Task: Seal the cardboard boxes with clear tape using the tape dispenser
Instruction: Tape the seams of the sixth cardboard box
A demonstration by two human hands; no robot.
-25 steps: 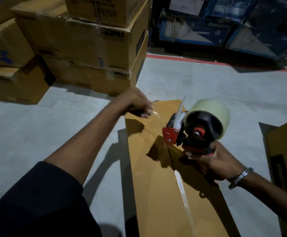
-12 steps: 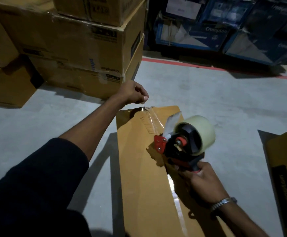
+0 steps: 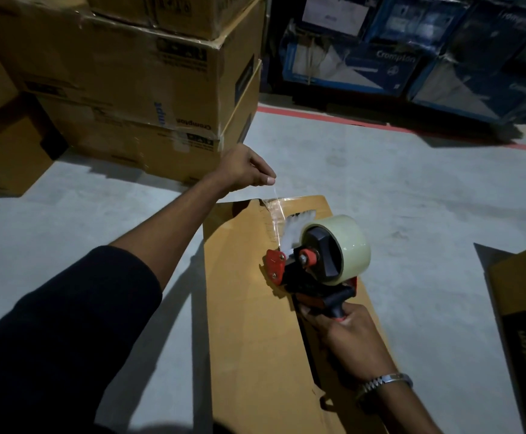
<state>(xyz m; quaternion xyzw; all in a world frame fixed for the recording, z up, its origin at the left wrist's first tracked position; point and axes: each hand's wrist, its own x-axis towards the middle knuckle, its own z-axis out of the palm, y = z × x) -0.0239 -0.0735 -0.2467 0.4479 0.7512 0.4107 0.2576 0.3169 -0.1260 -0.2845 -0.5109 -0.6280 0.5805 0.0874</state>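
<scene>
the cardboard box (image 3: 249, 324) lies flat on the grey floor (image 3: 412, 189), long and narrow, and runs away from the person. near its right edge the right hand (image 3: 354, 339) has its fingers wrapped around the handle of the tape dispenser (image 3: 315, 264) — its red front is low over the box seam. a strip of clear tape (image 3: 275, 214) goes from the dispenser to the far end of the box, where the left hand (image 3: 247, 169) pinches its free end. behind stands a stack of brown boxes (image 3: 136, 73).
</scene>
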